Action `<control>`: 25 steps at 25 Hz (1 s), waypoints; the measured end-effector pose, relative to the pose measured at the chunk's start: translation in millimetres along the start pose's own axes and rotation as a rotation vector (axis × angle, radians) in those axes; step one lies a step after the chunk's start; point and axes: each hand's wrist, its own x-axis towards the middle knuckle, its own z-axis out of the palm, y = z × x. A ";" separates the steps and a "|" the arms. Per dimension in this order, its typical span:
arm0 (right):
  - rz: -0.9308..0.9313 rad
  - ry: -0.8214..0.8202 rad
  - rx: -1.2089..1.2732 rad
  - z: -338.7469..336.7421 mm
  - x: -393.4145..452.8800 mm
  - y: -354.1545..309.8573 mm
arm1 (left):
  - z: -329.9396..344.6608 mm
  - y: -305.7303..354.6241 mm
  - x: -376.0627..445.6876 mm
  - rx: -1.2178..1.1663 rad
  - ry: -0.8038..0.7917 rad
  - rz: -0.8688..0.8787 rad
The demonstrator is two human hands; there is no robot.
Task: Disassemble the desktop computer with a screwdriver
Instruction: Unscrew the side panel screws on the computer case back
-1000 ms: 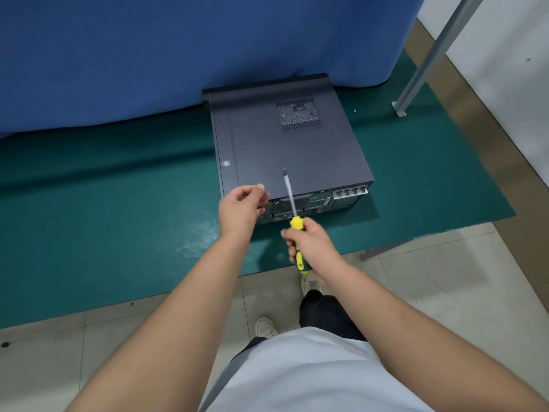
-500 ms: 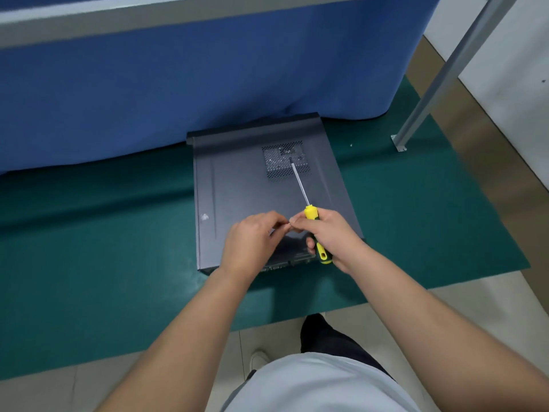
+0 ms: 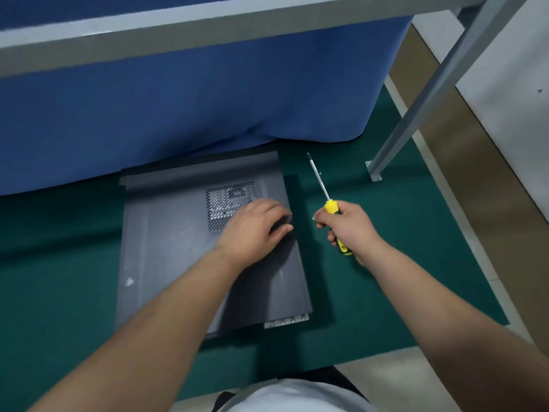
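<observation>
Computer case (image 3: pixel 178 248) matt grey metal; screwdriver (image 3: pixel 322 188) shiny steel shaft, yellow plastic handle; mat (image 3: pixel 371 278) matt green.

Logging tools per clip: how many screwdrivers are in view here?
1. The screwdriver is gripped in the right hand, held over the green mat right of the computer case. Others may lie out of frame.
</observation>
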 end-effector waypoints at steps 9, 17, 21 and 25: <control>0.076 0.218 -0.445 -29.6 189.1 12.4 | 36.6 -45.9 79.2 0.202 0.016 -0.242; 0.065 0.320 -0.653 -4.9 247.1 27.9 | 46.4 -50.6 74.7 0.261 0.189 -0.193; 0.029 0.309 -0.540 -8.8 245.4 31.4 | 44.8 -48.2 75.2 0.262 0.207 -0.184; -0.014 0.355 -0.433 -25.0 228.1 35.4 | 44.4 -47.7 75.4 0.270 0.217 -0.180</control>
